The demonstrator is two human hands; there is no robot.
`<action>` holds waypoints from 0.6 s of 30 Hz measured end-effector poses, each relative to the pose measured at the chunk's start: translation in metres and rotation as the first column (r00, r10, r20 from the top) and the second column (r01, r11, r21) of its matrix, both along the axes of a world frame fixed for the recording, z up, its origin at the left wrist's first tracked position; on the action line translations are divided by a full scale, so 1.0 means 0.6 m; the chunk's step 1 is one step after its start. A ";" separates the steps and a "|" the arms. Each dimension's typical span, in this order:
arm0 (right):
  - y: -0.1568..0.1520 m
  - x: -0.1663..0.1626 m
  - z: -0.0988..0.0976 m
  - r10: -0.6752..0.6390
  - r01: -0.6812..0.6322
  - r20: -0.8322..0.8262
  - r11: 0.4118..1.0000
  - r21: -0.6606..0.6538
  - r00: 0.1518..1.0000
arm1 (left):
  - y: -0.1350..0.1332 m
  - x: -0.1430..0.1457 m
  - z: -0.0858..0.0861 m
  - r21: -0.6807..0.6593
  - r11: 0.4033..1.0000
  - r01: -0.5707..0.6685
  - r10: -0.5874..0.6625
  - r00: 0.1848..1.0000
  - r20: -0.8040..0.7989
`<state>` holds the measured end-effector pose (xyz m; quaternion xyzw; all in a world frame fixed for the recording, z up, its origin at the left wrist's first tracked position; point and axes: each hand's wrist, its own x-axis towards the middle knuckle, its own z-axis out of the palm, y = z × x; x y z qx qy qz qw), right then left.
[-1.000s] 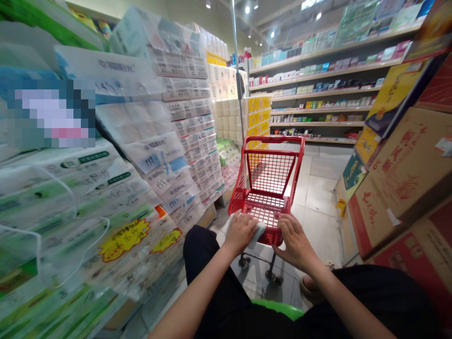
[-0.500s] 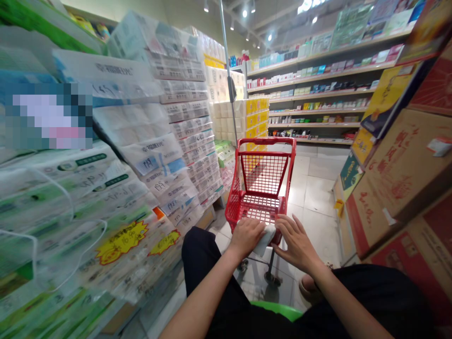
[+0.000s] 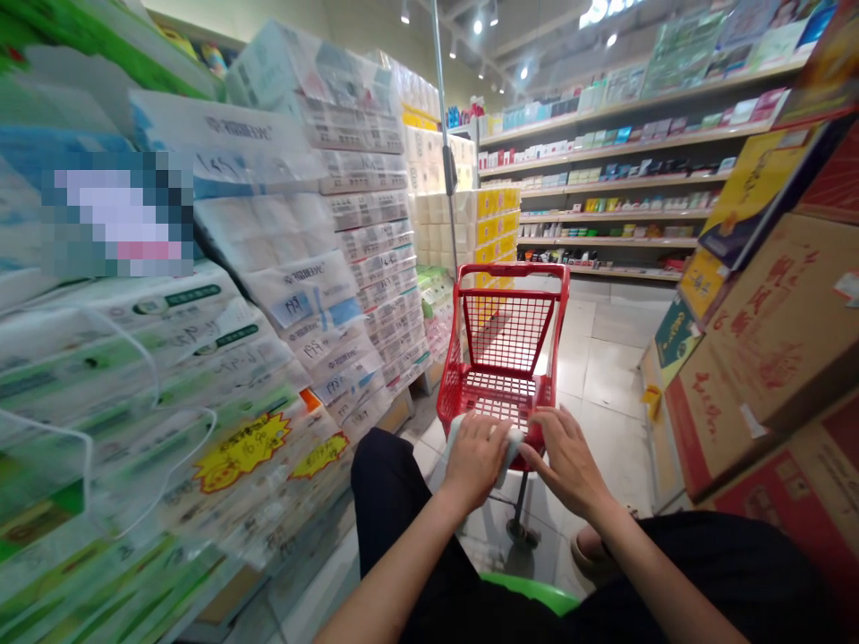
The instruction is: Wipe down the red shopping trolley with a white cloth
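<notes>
while big packs of tissue point(image 3: 201, 358) pile up far to its left, the left hand point(image 3: 475, 454) presses a white cloth point(image 3: 511, 444) on the near rim of the red cart point(image 3: 510, 344), fingers curled over it. just right, the right hand point(image 3: 567, 458) lies flat and open, fingertips touching the cloth. brown boxes point(image 3: 765, 340) stand further right.

A red mesh cart point(image 3: 508, 344), a white cloth point(image 3: 511, 442), yellow starburst tags point(image 3: 242, 452) on green-and-white packs point(image 3: 127, 358).
</notes>
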<state>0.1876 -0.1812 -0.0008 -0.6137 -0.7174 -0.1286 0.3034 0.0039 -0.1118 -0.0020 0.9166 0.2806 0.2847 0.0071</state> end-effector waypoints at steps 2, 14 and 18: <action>0.004 -0.003 0.016 -0.021 0.021 -0.019 1.000 0.005 1.000 | -0.012 0.003 0.015 -0.082 0.990 0.114 -0.106 0.990 0.093; 0.061 -0.094 -0.002 0.070 -0.036 0.251 0.990 -0.138 0.965 | 0.051 -0.024 -0.021 -0.165 0.985 0.048 -0.006 0.969 0.248; 0.057 -0.062 0.005 0.097 -0.064 0.267 0.989 -0.130 0.959 | 0.057 -0.031 -0.025 -0.166 0.985 0.043 -0.009 0.979 0.202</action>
